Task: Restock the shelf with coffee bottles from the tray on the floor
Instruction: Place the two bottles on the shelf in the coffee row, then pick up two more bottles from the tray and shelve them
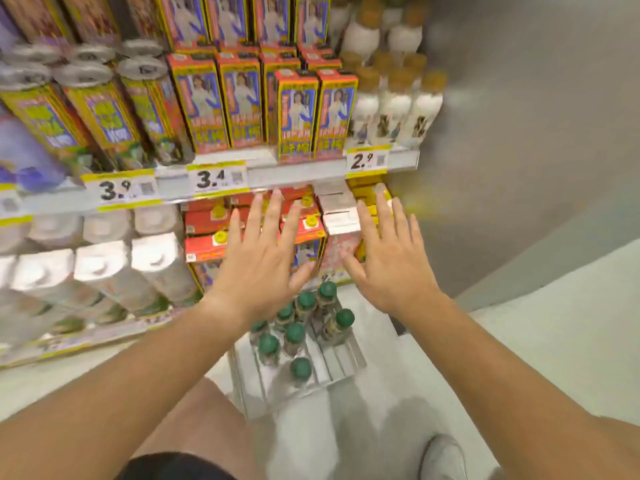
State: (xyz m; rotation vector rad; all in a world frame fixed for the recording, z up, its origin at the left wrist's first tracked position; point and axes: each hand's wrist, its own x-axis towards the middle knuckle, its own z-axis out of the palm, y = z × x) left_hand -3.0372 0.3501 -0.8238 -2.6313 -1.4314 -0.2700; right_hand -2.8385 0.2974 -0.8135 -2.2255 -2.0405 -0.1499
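Both hands out flat over the floor, empty: left hand (258, 261) with fingers (273, 213) spread wide, right hand (393, 268) likewise splayed, nothing held in either. Below and between the wrists, a clear tray (332, 362) on the pale floor (554, 327), holding green-capped coffee bottles (294, 336) standing upright in a loose cluster. Behind the hands, the lower shelf (242, 181) of red-and-yellow drink cartons (299, 112); white bottles (394, 109) with tan caps at the upper shelf's right end, above a price tag (367, 161) reading 2.9.
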